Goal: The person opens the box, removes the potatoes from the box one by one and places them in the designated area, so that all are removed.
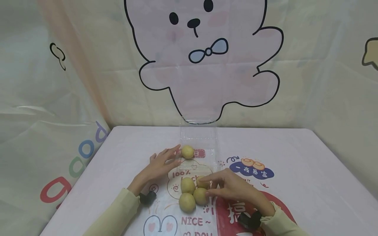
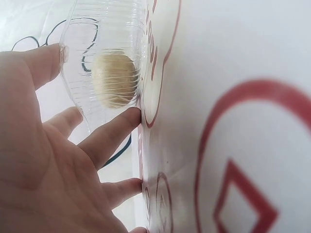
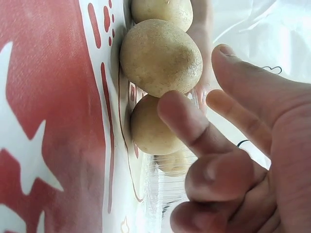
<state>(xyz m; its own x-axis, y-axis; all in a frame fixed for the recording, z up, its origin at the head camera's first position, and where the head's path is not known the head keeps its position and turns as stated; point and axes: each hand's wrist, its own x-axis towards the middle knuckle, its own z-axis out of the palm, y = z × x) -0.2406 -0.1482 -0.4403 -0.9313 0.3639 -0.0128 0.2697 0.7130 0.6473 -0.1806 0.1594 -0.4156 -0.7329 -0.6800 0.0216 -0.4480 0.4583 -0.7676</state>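
Observation:
A clear plastic box point(image 1: 214, 160) stands with its lid raised at the back, and one round yellow-tan, potato-like piece point(image 1: 187, 152) lies inside. My left hand point(image 1: 162, 165) is at the box's left side, fingers spread; in the left wrist view its thumb touches the clear wall point(image 2: 121, 24). Several similar round pieces point(image 1: 187, 202) sit clustered on the table in front of the box. Over the cluster's right side is my right hand point(image 1: 230, 185), its index finger at the rear right piece point(image 1: 202, 181). In the right wrist view, the thumb stays apart from the pieces point(image 3: 161, 57).
Everything sits on a white table cover point(image 1: 141, 141) printed with red patches, drawings and lettering. Behind it hangs a pale curtain point(image 1: 301, 82) with a cartoon bear. Dark wrist cameras point(image 1: 249, 221) are strapped to both wrists.

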